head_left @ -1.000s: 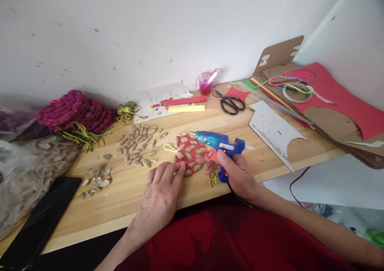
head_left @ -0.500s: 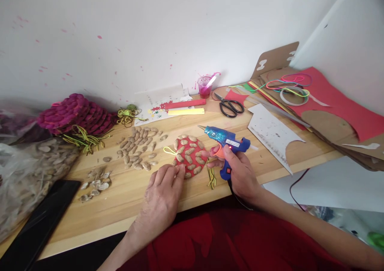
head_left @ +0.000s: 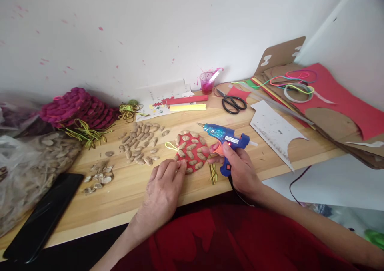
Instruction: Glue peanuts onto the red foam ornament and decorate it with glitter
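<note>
Bench check, head view. R hand (head_left: 240, 171) clamped round grip of blue glue gun (head_left: 223, 134), forefinger on orange trigger; red lamp on gun body lit. Nozzle points left and away, tip near far-right rim of red disc (head_left: 192, 151); contact w/ disc cannot be told. L hand (head_left: 162, 187) lies palm down on wooden table (head_left: 126, 191), fingers stretched out and close together, gripping nothing; fingertips touch disc's near-left edge. Disc lies flat at table centre, between both hands, top covered w/ peanut shells in rows. Yellow loop (head_left: 171, 145) sticks out at its left. Yellow-green cords (head_left: 213, 174) lie just beside R hand, at disc's near-right.

Surroundings: loose peanuts (head_left: 141, 141) left of disc, apart from it; shell fragments (head_left: 99, 177) further left. Clear bag of shells (head_left: 27, 171) and black phone (head_left: 42, 219) at far left. Magenta pieces (head_left: 78, 109) stacked by wall. Scissors (head_left: 232, 101) and pink cup (head_left: 206, 83) behind gun. White card (head_left: 273, 127), cardboard sheets (head_left: 330, 121) and tape ring (head_left: 298, 93) at right.
</note>
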`<state>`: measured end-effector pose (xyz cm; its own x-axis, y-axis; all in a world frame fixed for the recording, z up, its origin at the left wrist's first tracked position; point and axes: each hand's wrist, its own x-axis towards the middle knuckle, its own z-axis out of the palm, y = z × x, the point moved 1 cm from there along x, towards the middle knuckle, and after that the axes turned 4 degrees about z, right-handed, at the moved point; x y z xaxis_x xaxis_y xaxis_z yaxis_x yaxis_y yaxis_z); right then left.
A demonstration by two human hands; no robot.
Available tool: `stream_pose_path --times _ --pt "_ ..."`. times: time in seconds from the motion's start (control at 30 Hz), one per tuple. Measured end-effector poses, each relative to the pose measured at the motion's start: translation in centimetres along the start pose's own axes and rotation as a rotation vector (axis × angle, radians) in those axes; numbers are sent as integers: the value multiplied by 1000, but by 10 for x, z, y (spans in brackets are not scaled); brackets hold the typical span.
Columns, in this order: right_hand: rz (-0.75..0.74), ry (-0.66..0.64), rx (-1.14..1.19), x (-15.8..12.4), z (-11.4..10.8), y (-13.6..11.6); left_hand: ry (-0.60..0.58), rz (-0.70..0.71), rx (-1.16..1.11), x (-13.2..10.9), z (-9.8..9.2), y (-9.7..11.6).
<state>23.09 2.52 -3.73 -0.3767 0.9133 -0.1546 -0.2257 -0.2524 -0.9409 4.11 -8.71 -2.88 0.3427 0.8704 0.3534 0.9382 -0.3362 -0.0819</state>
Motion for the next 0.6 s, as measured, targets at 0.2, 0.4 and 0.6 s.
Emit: stream_pose_path --times 0.2,0.4,0.6 --pt "2 0 -18 0 -1 0 -3 1 -7 -1 1 -1" --pt "-8 -10 -32 1 -3 3 2 -4 -10 -1 0 0" --pt "15 -4 -54 0 -1 1 -12 -3 -33 -2 0 -1"
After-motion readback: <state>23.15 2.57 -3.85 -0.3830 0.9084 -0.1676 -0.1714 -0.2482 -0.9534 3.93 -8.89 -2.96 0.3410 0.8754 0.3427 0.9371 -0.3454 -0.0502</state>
